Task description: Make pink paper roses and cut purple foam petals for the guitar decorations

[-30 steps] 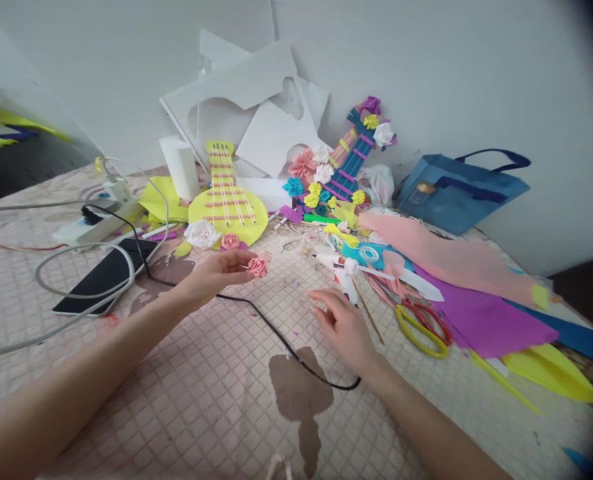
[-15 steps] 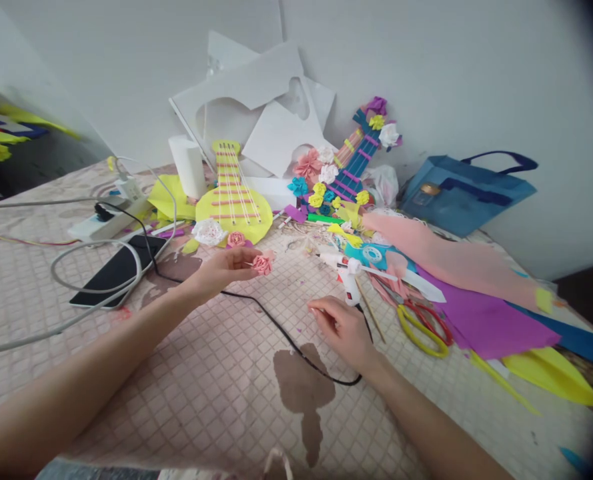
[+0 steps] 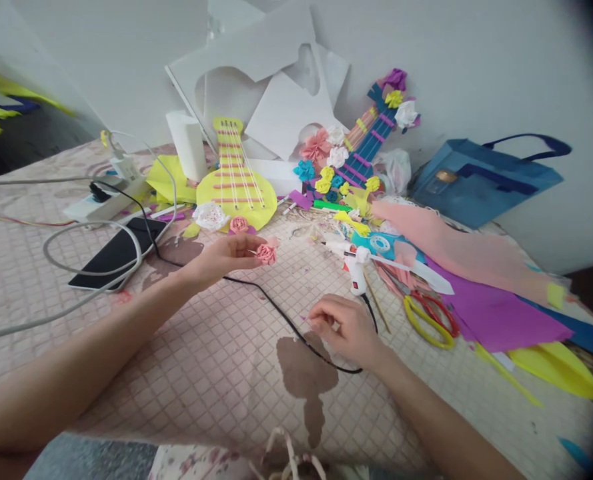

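Note:
In my left hand (image 3: 231,255) is a small pink paper rose (image 3: 267,254), pinched between thumb and fingers above the table. My right hand (image 3: 343,327) hovers lower and to the right, over the black cord, its fingers curled and tips pressed together; whatever they may hold is too small to make out. Just beyond it lies a white glue gun (image 3: 355,267) with a glue stick in its back. Behind my left hand, a yellow paper guitar (image 3: 237,183) with white strings leans up, with a white paper flower (image 3: 211,217) and another pink rose (image 3: 239,225) at its base.
Scissors (image 3: 429,320) and coloured paper sheets (image 3: 506,303) lie at the right. A blue paper guitar (image 3: 369,157) with flowers and a blue bag (image 3: 483,180) stand behind. To the left are a power strip (image 3: 96,203), a black tablet-like device (image 3: 119,257) and looping cables.
The view has tilted down slightly, showing more of my lap. My left hand keeps its hold on the pink rose. My right hand has drawn slightly away from the glue gun, fingers still curled.

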Demonstrator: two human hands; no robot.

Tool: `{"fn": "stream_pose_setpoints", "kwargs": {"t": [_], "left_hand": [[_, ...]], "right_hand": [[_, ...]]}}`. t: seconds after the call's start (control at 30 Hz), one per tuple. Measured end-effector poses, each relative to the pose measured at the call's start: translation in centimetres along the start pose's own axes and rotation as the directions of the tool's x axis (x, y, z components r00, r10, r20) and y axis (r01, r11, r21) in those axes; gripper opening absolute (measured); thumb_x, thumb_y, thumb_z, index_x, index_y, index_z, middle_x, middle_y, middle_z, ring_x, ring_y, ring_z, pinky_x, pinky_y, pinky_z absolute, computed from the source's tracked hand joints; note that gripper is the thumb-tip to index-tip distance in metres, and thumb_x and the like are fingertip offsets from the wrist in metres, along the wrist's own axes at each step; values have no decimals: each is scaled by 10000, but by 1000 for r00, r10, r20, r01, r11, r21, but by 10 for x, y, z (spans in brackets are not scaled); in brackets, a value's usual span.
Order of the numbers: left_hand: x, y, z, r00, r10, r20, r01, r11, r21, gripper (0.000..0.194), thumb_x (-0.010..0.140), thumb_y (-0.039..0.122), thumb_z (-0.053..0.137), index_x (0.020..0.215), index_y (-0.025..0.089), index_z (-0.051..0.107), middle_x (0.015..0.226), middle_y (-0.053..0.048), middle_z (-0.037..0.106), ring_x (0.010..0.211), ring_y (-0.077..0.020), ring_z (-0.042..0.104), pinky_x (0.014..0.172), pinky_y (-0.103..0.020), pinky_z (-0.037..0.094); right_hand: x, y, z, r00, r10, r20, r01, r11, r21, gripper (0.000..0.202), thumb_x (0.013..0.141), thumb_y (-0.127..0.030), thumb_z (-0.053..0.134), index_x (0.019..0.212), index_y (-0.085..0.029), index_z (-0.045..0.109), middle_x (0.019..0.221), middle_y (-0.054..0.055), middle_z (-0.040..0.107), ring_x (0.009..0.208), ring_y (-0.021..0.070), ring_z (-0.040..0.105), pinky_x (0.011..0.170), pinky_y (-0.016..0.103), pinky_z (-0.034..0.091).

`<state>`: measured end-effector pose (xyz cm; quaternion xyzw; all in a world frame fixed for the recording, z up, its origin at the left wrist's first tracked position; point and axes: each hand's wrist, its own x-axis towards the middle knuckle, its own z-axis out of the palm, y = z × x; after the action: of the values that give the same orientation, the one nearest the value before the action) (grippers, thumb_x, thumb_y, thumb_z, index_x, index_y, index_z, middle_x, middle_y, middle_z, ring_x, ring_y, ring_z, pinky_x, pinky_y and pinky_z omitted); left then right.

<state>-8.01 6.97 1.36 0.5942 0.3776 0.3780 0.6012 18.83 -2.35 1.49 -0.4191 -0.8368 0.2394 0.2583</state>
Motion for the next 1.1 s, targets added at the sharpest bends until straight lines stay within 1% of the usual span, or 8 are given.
{"fn": "stream_pose_setpoints", "kwargs": {"t": [0.1,0.17,0.3,0.43,0.57,0.73,0.97,1.1], "left_hand": [[-1,-1,1,1000,9,-8,-8,1000,19,375,706,230,746,1061,194,630,1035,-38,678,949,-167,631,904,-348,473],[-1,0,2,1000,3,-4,-2,1000,28,374,708,230,741,1063,189,628,1042,-42,676,953,-170,630,897,-347,479],[-1,2,4,1000,-22,5,22,1000,15,371,710,239,736,1057,174,625,1032,-53,680,938,-180,639,881,-362,500],[-2,2,6,999,-31,11,31,1000,-2,372,707,229,744,1055,178,623,1017,-40,683,922,-171,644,883,-356,503],[-3,3,8,999,-36,4,36,999,4,372,714,210,738,1064,174,617,1037,-42,678,945,-172,640,886,-343,501],[-3,2,7,999,-22,29,21,1000,20,353,737,225,723,1072,183,619,1045,-50,688,944,-178,648,882,-347,505],[-3,-2,5,999,-32,32,33,999,-1,357,738,229,730,1076,202,618,1073,-45,681,960,-170,644,889,-336,496],[-4,2,6,997,-65,34,65,998,-10,352,733,222,729,1065,195,617,1051,-50,685,938,-168,647,878,-333,492]], "right_hand": [[-3,-10,1,975,39,218,-27,998,-60,207,768,-288,675,896,-208,533,743,-27,566,660,135,537,603,259,390],[-4,-10,4,961,57,272,-25,992,-120,209,745,-161,634,908,-216,516,780,-31,561,677,132,535,607,254,387],[-4,-3,8,982,5,187,23,990,-143,252,798,-34,492,952,-219,566,955,24,556,832,146,555,717,265,441],[-1,-5,15,975,-78,209,88,995,-41,124,850,-148,601,957,-210,602,956,43,557,937,179,528,826,303,453],[2,-9,13,981,-116,154,118,993,-8,104,917,-163,510,841,-203,568,889,45,575,916,189,520,820,327,445],[3,8,0,996,38,-79,-38,999,3,101,902,-142,480,889,-211,553,837,26,590,774,159,563,714,288,458],[7,23,11,997,-25,74,30,997,-69,132,909,-123,491,889,-202,595,883,39,605,844,163,578,755,284,464],[7,18,6,976,-141,-167,123,986,-115,154,931,-141,470,929,-213,606,878,49,601,835,171,585,756,304,487]]}}
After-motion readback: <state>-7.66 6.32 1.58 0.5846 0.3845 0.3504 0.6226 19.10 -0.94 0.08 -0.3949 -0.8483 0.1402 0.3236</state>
